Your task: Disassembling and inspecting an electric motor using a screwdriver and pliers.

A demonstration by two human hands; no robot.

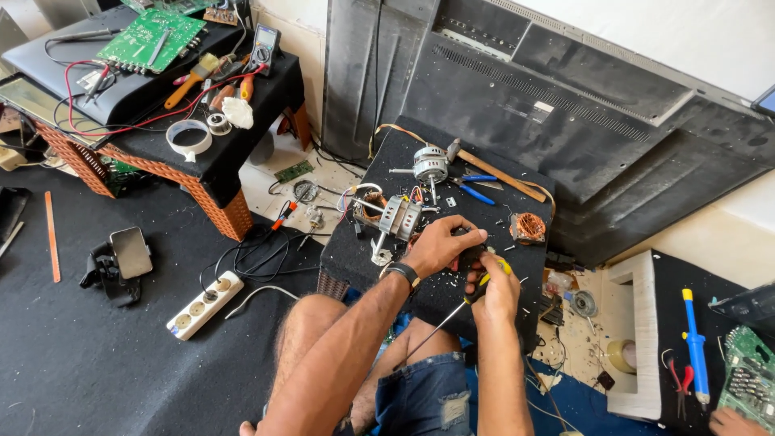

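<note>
We hold our left hand (438,244) curled over a small dark part (471,257) on the black felt-covered stool (355,258), fingers bent together and closed around it. A dark watch (404,274) bands that wrist. Our right hand (494,295) is clamped on a screwdriver (452,315), fist tight about its yellow-and-black handle, the thin steel shaft slanting down-left over our knee. Both hands touch each other at the part.

Just beside the left hand lies a motor (400,216), a blocky grey metal frame with coloured wires. Behind it sits a round silvery rotor housing (429,164) with a shaft sticking out. A hammer (492,171) with a long wooden handle lies diagonally near blue-handled pliers (472,190). A copper coil (528,227), tightly wound and reddish, rests near the stool's right edge. Pale shavings and small screws speckle the felt.

On the dark floor to the left lies a white power strip (203,304). A low wicker-sided table (218,173) carries a green circuit board (149,39), a tape roll (189,137) and a multimeter (264,47).
</note>
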